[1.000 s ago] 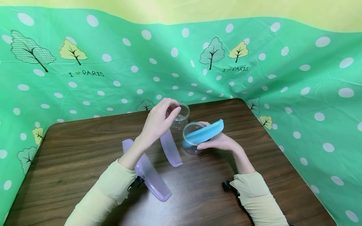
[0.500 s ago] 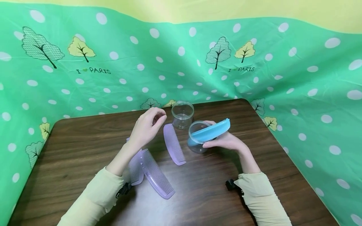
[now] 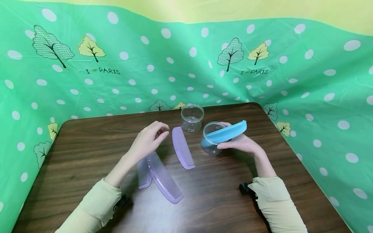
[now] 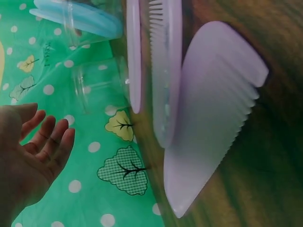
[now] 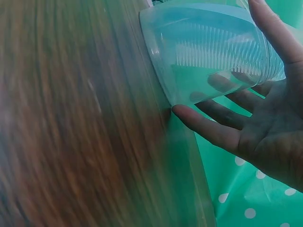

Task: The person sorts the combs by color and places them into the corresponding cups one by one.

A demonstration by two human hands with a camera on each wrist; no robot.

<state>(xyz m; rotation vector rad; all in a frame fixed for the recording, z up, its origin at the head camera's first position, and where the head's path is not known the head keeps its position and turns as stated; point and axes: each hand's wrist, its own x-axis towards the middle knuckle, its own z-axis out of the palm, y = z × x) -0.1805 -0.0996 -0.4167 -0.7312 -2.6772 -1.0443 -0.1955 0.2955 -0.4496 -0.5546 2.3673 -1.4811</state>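
My right hand (image 3: pixel 242 143) grips a clear plastic jar (image 3: pixel 211 150) from its right side, fingers and thumb around the wall. A blue comb (image 3: pixel 228 132) leans inside that jar, one end sticking out past the rim; in the right wrist view its teeth (image 5: pixel 213 49) show through the wall. My left hand (image 3: pixel 149 138) hovers over the table with fingers loosely bent and holds nothing. Just right of it lies a purple comb (image 3: pixel 182 149). Below it are two more purple combs, one (image 3: pixel 166 179) overlapping the other (image 3: pixel 143 174), which is partly covered.
Behind the held jar, near the table's back edge, stands a second clear jar (image 3: pixel 192 124). The dark wooden table (image 3: pixel 209 200) meets a green dotted cloth (image 3: pixel 140 77) at the back and sides.
My left hand has drawn back from the rear jar toward the left and nearer to me, uncovering that jar and the purple combs. The right hand keeps its hold on the jar.
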